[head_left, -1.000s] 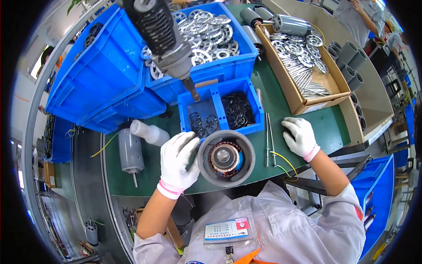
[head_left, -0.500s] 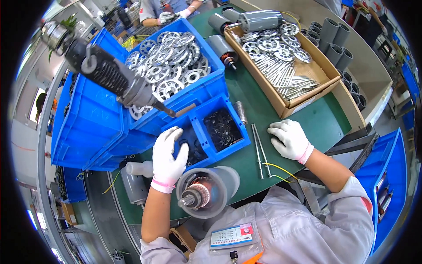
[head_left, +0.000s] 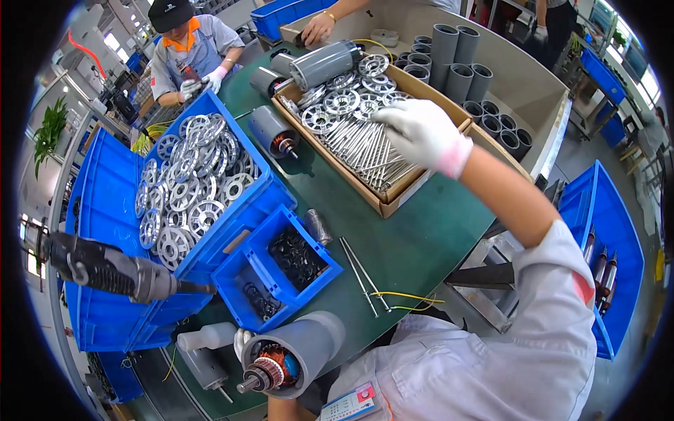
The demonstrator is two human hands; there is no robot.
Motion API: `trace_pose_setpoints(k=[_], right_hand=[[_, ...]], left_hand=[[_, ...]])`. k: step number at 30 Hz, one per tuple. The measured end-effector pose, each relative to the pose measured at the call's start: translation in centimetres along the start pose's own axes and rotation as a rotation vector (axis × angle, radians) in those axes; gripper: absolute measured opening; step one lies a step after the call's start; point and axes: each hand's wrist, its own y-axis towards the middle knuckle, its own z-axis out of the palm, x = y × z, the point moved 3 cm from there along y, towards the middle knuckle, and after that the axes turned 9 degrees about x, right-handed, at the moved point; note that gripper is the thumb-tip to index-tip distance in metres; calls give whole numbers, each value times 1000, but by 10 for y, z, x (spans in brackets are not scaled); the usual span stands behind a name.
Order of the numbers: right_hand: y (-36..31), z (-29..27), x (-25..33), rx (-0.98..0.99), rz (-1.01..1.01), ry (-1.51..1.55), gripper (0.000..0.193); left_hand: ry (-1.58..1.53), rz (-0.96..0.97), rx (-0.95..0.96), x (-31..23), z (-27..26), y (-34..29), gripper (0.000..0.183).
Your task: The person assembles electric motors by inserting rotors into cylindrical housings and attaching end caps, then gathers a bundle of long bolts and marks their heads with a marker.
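Note:
My right hand point(head_left: 426, 135), in a white glove, is over the cardboard box point(head_left: 387, 203), its fingers loosely bent and holding nothing I can see. Beneath and beside it lie thin metal rods point(head_left: 365, 156) and spoked metal discs point(head_left: 342, 102). My left hand point(head_left: 242, 339) is mostly hidden behind a grey motor housing point(head_left: 320, 337); gloved fingers show curled against its side. Inside that tilted housing sits an armature point(head_left: 270, 368) with copper windings and a shaft sticking out. Two long bolts point(head_left: 364, 277) lie on the green table, near yellow-green wires point(head_left: 407, 298).
A blue two-part bin point(head_left: 298, 303) holds small black parts. Behind it stands a blue crate point(head_left: 274, 200) of metal discs. A power driver point(head_left: 105, 270) hangs at left. Grey tubes point(head_left: 444, 52) stand at the far right. A co-worker point(head_left: 193, 59) works at far left.
My right hand has moved from the table up over the cardboard box. My left hand has left the small-parts bin and gone down to the motor housing. The head view has shifted.

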Motion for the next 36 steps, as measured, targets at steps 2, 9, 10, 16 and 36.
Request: trace_pose_setpoints(k=[2,9,10,16,36], right_hand=[[9,30,-51,456,215,-141,22],[30,52,-80,829,272,-261,31],[30,57,-77,854,218,-281,34],[28,72,-73,950,-29,-444,22],[18,16,-92,510,275,-489,12]], left_hand=[[-17,14,61,-17,15,5,25],[-89,188,312,45,16,-6,33],[-100,218,354,61,18,-9,34],[-173,408,608,147,19,-25,40],[-441,314,862,163,24,-64,41]])
